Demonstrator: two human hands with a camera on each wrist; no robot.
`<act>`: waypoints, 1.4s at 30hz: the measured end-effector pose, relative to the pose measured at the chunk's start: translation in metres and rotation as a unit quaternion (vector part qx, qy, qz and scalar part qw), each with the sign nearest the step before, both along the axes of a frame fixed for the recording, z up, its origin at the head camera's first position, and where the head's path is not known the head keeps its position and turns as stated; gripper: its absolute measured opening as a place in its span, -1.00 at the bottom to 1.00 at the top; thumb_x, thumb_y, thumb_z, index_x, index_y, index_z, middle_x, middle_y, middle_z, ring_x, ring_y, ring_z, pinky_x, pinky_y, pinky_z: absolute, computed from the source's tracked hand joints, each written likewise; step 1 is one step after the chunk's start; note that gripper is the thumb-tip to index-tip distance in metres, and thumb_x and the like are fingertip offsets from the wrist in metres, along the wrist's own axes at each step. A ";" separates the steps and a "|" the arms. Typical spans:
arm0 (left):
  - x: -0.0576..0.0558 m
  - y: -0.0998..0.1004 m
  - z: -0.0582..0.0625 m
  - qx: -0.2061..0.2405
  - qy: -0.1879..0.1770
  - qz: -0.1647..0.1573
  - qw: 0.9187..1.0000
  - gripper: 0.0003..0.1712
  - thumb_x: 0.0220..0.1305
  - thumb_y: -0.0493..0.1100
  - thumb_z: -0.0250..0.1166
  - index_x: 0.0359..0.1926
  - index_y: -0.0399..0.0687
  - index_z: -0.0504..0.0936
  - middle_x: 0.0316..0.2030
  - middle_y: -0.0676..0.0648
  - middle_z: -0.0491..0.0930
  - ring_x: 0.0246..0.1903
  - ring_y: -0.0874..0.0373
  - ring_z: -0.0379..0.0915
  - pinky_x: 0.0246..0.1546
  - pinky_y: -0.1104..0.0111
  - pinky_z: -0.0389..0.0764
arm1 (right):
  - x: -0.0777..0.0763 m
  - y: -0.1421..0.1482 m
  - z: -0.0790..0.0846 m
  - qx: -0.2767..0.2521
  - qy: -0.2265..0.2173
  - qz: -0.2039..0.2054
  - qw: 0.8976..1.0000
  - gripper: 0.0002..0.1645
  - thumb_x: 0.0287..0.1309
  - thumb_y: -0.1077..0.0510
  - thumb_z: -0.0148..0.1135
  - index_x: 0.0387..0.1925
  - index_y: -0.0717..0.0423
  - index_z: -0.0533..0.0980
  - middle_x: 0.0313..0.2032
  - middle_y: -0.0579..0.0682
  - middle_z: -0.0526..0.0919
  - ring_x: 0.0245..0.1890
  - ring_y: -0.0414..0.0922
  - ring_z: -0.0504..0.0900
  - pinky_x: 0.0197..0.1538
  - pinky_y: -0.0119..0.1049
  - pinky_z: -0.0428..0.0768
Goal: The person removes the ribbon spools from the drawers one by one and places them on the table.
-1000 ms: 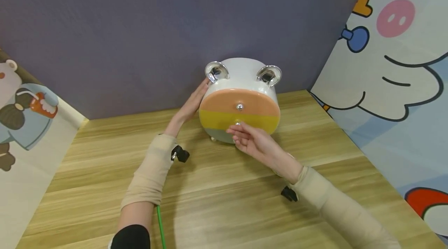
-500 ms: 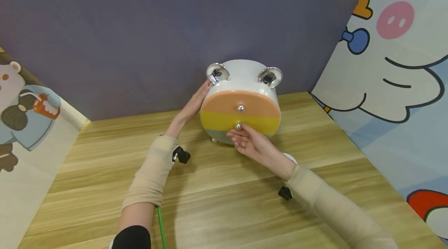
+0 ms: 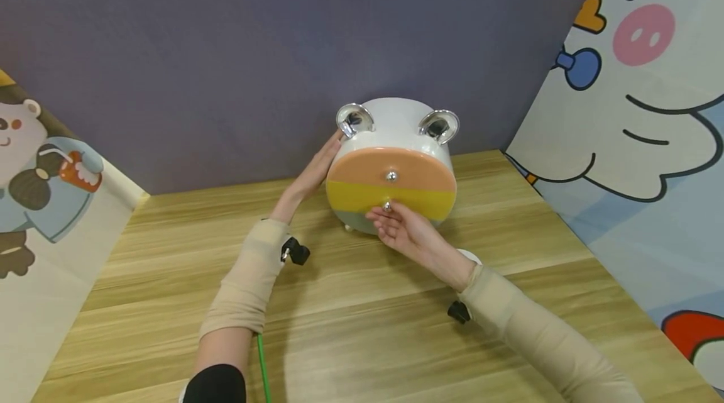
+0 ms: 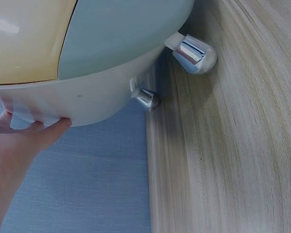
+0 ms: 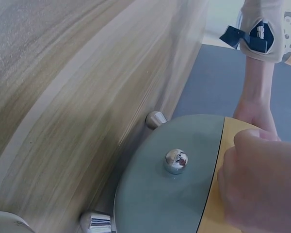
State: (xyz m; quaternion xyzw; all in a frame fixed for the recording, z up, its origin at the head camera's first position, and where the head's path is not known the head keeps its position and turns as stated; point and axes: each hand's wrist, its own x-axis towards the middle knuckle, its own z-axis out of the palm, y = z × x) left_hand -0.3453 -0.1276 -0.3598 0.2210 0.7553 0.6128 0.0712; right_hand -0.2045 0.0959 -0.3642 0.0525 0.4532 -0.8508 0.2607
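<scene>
A small white drawer cabinet (image 3: 396, 115) with two silver ears stands against the back wall. Its front has an orange band, a yellow drawer front (image 3: 432, 202) and a grey-green drawer front (image 5: 184, 199). My right hand (image 3: 411, 236) pinches the silver middle knob (image 3: 387, 206) between thumb and fingers; in the right wrist view the hand covers that knob. The lower silver knob (image 5: 176, 160) shows uncovered there. My left hand (image 3: 315, 170) rests with extended fingers on the cabinet's left side, its fingertips on the white wall in the left wrist view. The drawers look closed.
Short silver feet (image 4: 195, 54) hold the cabinet above the wood-grain table (image 3: 339, 327). A dark grey-blue wall (image 3: 226, 76) rises close behind it. Cartoon panels (image 3: 639, 139) flank both sides. A green cable (image 3: 263, 368) runs from my left sleeve.
My right thumb and fingers have settled around the middle knob, which shows more clearly between them. My left hand stays on the cabinet's side. The head view has shifted slightly.
</scene>
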 end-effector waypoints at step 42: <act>0.022 0.000 0.021 -0.004 -0.015 -0.009 1.000 -0.35 0.59 0.10 -0.25 0.59 0.20 -0.11 0.61 0.01 -0.19 0.60 0.07 -0.33 0.60 0.06 -0.25 | 0.063 0.008 -0.009 0.030 -0.005 0.068 0.997 -0.60 0.53 -0.08 -0.13 -0.12 0.09 0.52 -0.15 -0.07 0.74 -0.19 -0.29 0.59 -0.13 -0.53 0.56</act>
